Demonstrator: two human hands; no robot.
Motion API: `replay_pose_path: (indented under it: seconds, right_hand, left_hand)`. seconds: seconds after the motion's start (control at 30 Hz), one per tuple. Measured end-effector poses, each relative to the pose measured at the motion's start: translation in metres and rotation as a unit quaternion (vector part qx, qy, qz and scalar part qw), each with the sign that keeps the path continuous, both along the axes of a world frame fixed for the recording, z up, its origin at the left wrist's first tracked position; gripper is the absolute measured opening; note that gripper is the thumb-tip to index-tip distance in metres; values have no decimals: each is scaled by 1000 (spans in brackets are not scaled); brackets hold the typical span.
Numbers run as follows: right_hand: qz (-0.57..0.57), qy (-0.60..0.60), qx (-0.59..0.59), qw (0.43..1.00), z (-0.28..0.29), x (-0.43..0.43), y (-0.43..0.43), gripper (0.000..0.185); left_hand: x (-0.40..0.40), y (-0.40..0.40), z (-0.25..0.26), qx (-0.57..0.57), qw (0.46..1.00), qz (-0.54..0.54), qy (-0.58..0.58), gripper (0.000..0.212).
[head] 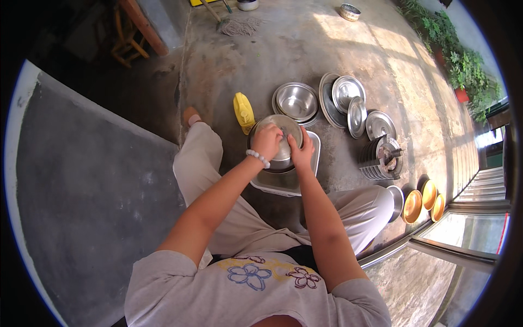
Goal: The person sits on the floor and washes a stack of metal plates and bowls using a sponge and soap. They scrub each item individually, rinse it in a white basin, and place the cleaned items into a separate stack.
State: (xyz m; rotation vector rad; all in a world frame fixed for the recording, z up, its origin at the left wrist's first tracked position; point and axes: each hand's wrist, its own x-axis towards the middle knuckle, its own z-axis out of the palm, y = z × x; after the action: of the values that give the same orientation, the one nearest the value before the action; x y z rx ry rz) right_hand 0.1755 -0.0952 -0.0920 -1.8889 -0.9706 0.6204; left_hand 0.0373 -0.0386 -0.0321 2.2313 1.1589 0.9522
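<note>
Before me is a round, shallow metal vessel or lid, pale and dull on top. My right hand grips its near right rim, thumb on the upper face and fingers around the outside. Bent fingers of my left hand, with a beaded bracelet at the wrist, press at its middle; whether they hold something small is hidden. Below the round piece a metal pot wall shows, over a rectangular metal basin between my legs. Close by on the left lies a yellow plastic bottle.
Stacked metal bowls sit beyond the basin. Several metal lids and a slatted metal rack stand to the right. Orange-yellow bowls lean near the glass door frame. Farther off are a mop, a metal pot and plants.
</note>
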Motion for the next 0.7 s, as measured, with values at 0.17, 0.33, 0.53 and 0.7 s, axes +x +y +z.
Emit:
replay_pose_path:
  seconds: [0.17,0.33,0.53,0.7]
  right_hand:
    - [-11,4,2,1000,2,-2,-2,63]
    - [-26,-97,72,992,22,-14,-13,55]
    - [231,-293,146,916,48,-13,-21,39]
    - [223,-279,97,929,63,-22,-14,30]
  left_hand:
    - [-13,20,11,-25,991,112,71,11]
    - [-9,-22,-12,-31,991,96,-89,24]
    - [-5,-25,-16,13,994,98,-39,45]
    - [-11,-28,-35,-50,976,165,-131,77]
